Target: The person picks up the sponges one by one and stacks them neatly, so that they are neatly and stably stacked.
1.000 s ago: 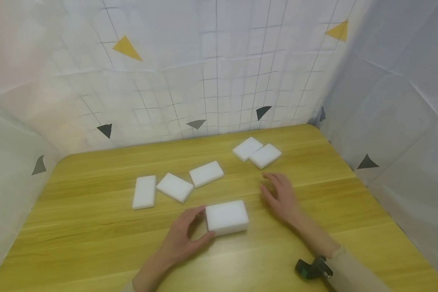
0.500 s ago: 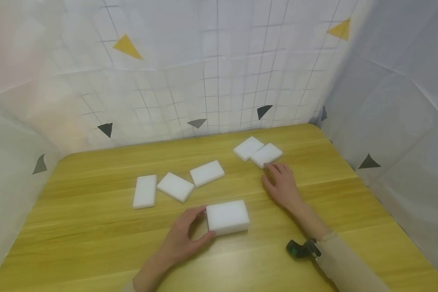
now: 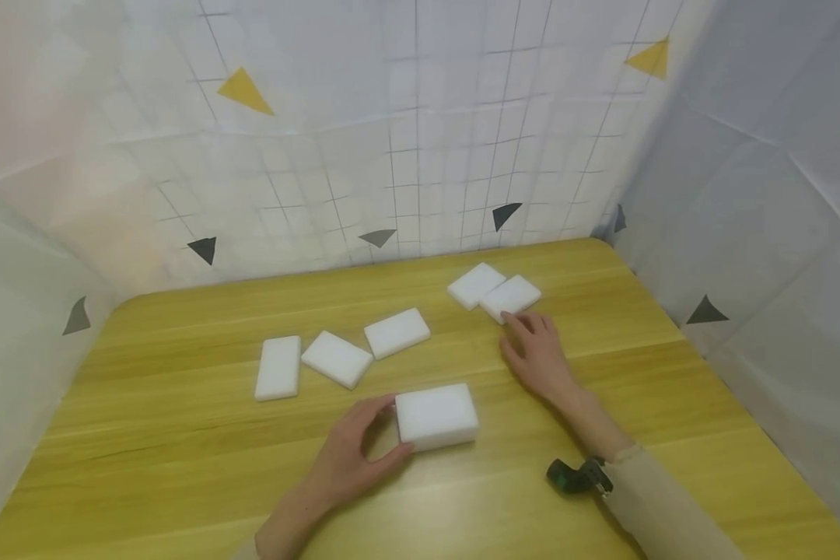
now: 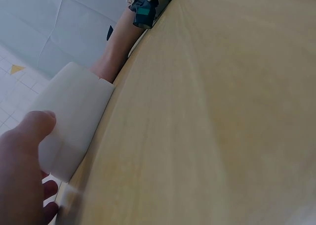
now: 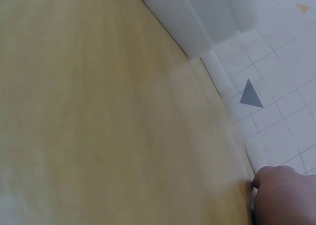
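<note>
While the left hand [image 3: 353, 459] grips a blank stacked sponge [image 3: 436, 416], the right hand [image 3: 537, 354], fingers straight, touches another sponge [image 3: 509, 296].

Bare tabletop [image 3: 182, 459] — sponges [image 3: 336, 358] behind

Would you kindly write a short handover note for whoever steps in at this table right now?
Left hand grips the near white block at its left end, thumb and fingers around it.
Right hand lies flat, fingertips touching the far right block, which lies against its neighbour.
Three more blocks lie loose in a row at left on the wooden table.
Done: nothing stacked or grouped.
Left: all six blocks lie flat.
</note>
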A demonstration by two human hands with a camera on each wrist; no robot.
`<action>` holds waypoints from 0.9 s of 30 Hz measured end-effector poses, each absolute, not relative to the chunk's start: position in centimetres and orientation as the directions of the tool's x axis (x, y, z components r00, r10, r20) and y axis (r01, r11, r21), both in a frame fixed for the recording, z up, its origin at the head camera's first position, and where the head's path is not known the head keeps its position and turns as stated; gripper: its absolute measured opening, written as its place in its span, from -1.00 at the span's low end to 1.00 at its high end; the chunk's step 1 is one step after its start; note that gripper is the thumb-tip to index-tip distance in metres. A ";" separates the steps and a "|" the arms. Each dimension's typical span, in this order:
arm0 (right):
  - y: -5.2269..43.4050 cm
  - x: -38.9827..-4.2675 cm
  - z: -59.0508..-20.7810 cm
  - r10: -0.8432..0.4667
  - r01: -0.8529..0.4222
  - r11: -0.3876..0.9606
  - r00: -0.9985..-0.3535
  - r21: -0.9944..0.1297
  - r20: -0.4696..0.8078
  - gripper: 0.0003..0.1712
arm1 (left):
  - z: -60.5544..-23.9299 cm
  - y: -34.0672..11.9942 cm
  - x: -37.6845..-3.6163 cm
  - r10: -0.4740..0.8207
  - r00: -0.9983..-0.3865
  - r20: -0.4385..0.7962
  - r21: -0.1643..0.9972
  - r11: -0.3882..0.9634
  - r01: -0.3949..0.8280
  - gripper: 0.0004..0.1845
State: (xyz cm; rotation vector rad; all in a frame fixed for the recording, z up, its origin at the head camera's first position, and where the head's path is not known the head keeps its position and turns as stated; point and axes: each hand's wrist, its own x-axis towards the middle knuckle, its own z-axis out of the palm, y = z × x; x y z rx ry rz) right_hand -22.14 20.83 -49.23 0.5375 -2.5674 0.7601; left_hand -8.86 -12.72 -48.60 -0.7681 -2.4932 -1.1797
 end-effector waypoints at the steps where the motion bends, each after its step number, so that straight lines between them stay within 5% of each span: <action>1: 20.8 -22.2 -49.2 -0.243 -0.468 0.776 -0.840 -0.423 0.485 -0.51 | -48.6 -12.7 -8.9 0.345 -0.819 0.457 0.630 0.525 0.573 -0.32; 27: 21.3 -21.1 -49.6 -0.094 -0.433 0.798 -0.776 -0.419 0.624 -0.73 | -48.7 -12.9 -8.8 0.356 -0.822 0.444 0.631 0.528 0.569 -0.31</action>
